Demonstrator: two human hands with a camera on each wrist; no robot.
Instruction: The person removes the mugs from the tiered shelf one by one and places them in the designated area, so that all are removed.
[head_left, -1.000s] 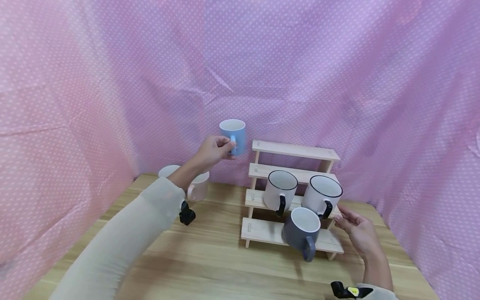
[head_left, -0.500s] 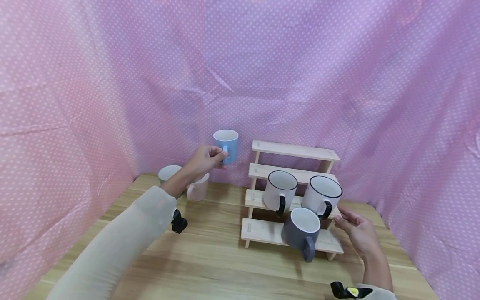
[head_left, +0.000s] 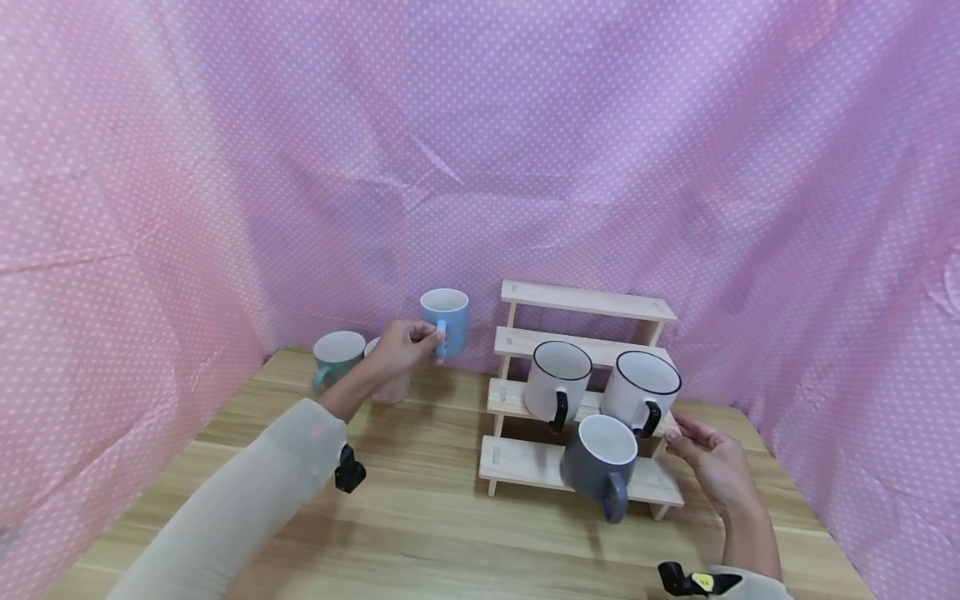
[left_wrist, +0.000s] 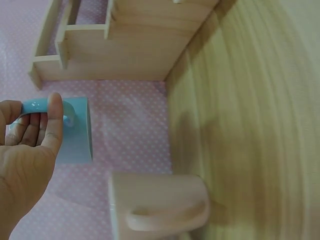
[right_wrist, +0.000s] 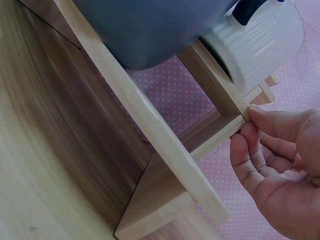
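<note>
My left hand [head_left: 401, 348] pinches the handle of a light blue mug [head_left: 455, 329] between thumb and fingers. The mug is upright with its white inside facing up; the left wrist view has its base well above the tabletop. Below it there stands a pale pink mug [left_wrist: 160, 195], partly behind the hand in the head view. At the right, my right hand [head_left: 716, 467] pinches the shelf end of a stepped wooden rack [head_left: 588, 302], thumb on top and fingers underneath [right_wrist: 240, 150].
Two white mugs with black rims, one left [head_left: 551, 396] and one right [head_left: 637, 404], stand on the rack's second step from the bottom. A dark grey mug [head_left: 588, 462] sits on the lowest step. The green mug [head_left: 341, 364] is on the table's back left, before a dotted cloth [head_left: 360, 208].
My left hand has lowered the blue mug and brought it slightly left, away from the rack. More of the green mug shows. The right hand stays at the rack.
</note>
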